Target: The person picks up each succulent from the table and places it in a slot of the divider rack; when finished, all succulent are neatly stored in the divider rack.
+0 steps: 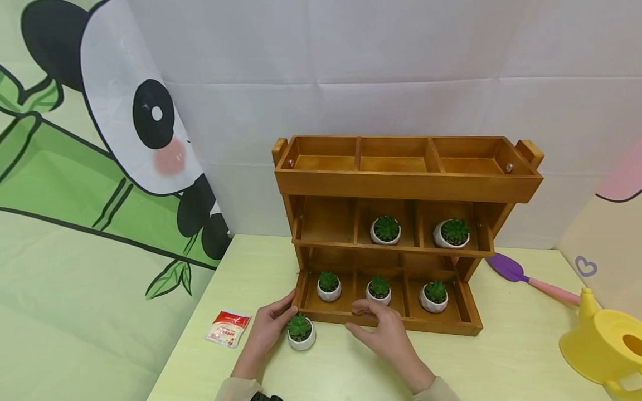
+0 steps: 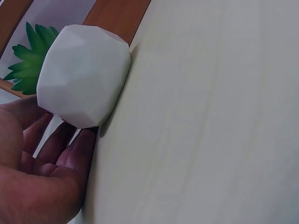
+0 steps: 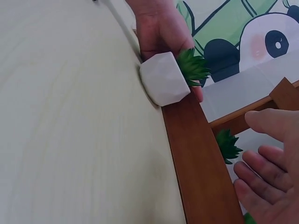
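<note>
A small succulent in a white faceted pot [image 1: 301, 336] stands on the table at the front left corner of a wooden shelf [image 1: 408, 186]. Beside it, my left hand [image 1: 271, 325] has its fingers extended toward the shelf corner and its thumb close to the plant. The left wrist view shows that potted succulent [image 2: 84, 77] right by the fingers, not wrapped by them; contact is hard to tell. My right hand [image 1: 383, 332] hovers over the front rail of the bottom tier, fingers loosely bent and holding nothing. It partly covers the middle potted succulent [image 1: 378, 289].
More potted succulents stand on the bottom tier, such as the left one [image 1: 329, 286], and two on the middle tier [image 1: 385, 230]. A red and white packet [image 1: 228, 328] lies at left. A purple shovel [image 1: 507, 268] and yellow watering can [image 1: 602, 340] are at right.
</note>
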Action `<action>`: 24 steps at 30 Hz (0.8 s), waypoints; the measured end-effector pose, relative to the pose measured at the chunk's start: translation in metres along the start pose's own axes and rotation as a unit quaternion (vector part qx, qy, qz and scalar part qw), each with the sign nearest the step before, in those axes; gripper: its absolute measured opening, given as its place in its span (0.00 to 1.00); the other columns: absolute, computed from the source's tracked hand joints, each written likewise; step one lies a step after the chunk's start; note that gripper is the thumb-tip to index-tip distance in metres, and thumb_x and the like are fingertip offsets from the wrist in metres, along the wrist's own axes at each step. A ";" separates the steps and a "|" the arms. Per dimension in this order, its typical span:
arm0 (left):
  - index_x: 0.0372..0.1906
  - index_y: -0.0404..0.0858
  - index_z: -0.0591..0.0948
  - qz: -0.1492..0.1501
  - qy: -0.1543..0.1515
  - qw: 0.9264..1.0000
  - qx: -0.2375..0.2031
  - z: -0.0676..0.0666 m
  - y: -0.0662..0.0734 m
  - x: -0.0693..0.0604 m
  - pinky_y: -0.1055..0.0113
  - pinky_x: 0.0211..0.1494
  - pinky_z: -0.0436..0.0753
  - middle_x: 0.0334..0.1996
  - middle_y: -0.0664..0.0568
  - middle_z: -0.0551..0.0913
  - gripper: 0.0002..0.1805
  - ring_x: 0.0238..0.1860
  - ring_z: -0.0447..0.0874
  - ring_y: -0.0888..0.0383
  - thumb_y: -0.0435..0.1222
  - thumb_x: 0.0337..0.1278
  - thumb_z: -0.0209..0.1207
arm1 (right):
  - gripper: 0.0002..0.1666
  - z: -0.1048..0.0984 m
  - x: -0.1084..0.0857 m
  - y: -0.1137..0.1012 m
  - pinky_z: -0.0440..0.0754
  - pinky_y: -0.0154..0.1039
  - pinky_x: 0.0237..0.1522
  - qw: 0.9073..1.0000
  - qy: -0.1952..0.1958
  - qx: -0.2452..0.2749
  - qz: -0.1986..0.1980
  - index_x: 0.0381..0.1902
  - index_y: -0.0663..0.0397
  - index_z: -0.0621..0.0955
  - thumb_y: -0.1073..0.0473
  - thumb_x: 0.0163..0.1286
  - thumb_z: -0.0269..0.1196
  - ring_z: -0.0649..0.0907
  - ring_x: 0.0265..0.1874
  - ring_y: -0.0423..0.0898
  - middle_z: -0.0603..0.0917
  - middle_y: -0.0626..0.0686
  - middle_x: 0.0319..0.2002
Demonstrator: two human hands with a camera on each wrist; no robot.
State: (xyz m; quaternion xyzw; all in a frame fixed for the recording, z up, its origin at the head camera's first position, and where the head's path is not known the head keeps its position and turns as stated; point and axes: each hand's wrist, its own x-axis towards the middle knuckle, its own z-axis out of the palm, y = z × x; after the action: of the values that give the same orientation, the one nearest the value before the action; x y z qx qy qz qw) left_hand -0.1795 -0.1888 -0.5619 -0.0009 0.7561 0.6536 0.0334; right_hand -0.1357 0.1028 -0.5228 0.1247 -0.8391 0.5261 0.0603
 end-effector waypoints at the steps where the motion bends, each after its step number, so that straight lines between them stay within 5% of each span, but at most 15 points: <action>1: 0.70 0.38 0.79 0.001 0.000 1.000 0.000 0.000 0.000 0.000 0.58 0.74 0.69 0.70 0.50 0.76 0.25 0.75 0.67 0.47 0.32 0.71 0.65 | 0.22 0.001 -0.001 0.000 0.88 0.42 0.54 1.000 0.000 -0.002 -0.002 0.52 0.45 0.87 0.56 0.61 0.80 0.87 0.48 0.45 0.89 0.45 0.45; 24: 0.70 0.37 0.79 0.008 0.009 1.000 0.009 0.002 0.000 -0.001 0.57 0.74 0.69 0.70 0.50 0.77 0.24 0.74 0.68 0.47 0.31 0.71 0.64 | 0.24 0.042 -0.004 0.008 0.88 0.48 0.54 0.998 -0.051 0.011 -0.042 0.54 0.53 0.87 0.50 0.64 0.78 0.88 0.49 0.47 0.90 0.47 0.49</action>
State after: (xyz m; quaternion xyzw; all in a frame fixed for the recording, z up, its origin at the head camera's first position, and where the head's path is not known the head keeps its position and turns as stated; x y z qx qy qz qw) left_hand -0.1788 -0.1868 -0.5627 -0.0005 0.7623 0.6469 0.0218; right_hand -0.1329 0.0687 -0.5494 0.1871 -0.8292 0.5254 0.0377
